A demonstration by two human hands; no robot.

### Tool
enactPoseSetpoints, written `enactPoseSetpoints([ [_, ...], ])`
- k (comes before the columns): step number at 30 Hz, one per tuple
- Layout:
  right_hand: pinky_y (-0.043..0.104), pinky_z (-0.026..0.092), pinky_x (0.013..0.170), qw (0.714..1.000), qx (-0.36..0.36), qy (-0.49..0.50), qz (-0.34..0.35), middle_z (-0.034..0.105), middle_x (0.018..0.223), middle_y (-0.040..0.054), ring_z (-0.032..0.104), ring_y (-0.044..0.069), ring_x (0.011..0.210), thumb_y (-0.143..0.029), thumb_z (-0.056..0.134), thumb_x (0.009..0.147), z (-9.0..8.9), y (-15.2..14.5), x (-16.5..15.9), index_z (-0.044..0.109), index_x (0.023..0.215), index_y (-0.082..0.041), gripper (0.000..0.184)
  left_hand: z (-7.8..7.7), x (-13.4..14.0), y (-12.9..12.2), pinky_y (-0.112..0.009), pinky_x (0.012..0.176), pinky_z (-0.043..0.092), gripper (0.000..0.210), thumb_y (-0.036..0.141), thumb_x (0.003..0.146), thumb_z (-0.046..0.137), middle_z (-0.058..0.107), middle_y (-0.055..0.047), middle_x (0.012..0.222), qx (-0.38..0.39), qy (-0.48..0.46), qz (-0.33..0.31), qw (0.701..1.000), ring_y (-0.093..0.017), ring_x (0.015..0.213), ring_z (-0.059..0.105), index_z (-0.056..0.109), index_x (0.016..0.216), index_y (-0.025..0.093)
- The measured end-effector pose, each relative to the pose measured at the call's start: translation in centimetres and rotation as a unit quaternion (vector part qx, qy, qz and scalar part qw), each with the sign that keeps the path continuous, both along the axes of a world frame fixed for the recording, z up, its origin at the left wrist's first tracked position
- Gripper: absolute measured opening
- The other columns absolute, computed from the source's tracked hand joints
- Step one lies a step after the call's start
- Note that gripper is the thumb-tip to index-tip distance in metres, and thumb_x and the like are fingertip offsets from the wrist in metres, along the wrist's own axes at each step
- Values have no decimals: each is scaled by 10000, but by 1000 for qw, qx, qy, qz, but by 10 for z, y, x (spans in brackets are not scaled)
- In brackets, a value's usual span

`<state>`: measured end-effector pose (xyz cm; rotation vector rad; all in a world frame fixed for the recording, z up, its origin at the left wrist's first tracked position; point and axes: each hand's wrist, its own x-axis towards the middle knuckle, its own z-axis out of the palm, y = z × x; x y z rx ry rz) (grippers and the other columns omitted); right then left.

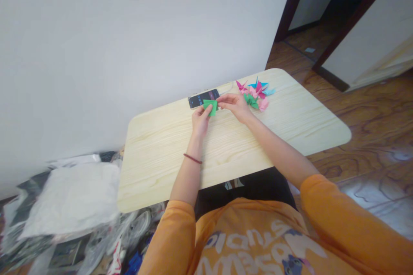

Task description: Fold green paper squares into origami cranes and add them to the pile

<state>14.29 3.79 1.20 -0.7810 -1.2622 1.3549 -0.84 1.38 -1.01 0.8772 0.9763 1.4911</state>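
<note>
A small folded piece of green paper [211,110] is held above the table, partly in front of a phone. My left hand [200,119] pinches its left side between thumb and fingers. At its right edge, my right hand [236,106] closes thumb and forefinger on the paper. Just behind and to the right of that hand lies a pile of folded paper cranes [259,89] in pink, magenta, blue and green. The phone [201,99] lies with its screen lit near the table's back edge.
The pale wood-grain table [161,154] stands against a white wall [145,30]. A cable [229,89] runs from the phone. On the floor at left are plastic bags and a white package [74,197]. A doorway opens at the upper right above wooden flooring [371,129].
</note>
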Motion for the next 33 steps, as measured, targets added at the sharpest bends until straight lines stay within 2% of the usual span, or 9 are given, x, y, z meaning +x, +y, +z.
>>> enactPoseSetpoints([
  [7, 277, 493, 621, 1000, 8, -28, -3, 676, 695, 11, 579, 118, 625, -377, 844, 545, -2, 0, -1, 687, 729, -173, 317, 0, 2, -2, -323, 915, 514, 232, 314, 666, 822, 725, -9, 883, -27, -35, -38, 998, -149, 920, 683, 697, 820, 193],
  [13, 274, 480, 604, 997, 38, -59, -17, 675, 692, 15, 567, 120, 622, -413, 817, 596, -2, -1, -2, 710, 734, -176, 295, 2, 3, -3, -287, 862, 549, 206, 310, 685, 811, 723, 5, 861, -45, -43, -42, 997, -124, 844, 683, 687, 807, 198],
  [22, 289, 496, 612, 996, 49, -66, -33, 657, 671, 21, 577, 139, 644, -472, 819, 578, 1, -3, -2, 698, 674, -184, 327, 3, 2, -4, -295, 907, 524, 111, 254, 756, 763, 708, 6, 866, -61, -48, -74, 994, -116, 868, 676, 684, 813, 201],
  [27, 293, 514, 645, 994, 70, -73, -44, 653, 715, 25, 598, 155, 715, -445, 786, 625, 3, -8, -4, 679, 685, -186, 286, 0, 3, -3, -300, 900, 521, 108, 274, 768, 756, 706, -1, 850, -62, -51, -81, 993, -123, 862, 675, 690, 811, 200],
  [33, 290, 523, 637, 991, 96, -72, -57, 637, 735, 18, 591, 149, 715, -380, 726, 684, 0, -11, -7, 657, 717, -192, 204, 1, 4, -3, -288, 860, 533, 163, 282, 712, 801, 711, 4, 817, -55, -70, -77, 993, -122, 804, 671, 691, 796, 196],
])
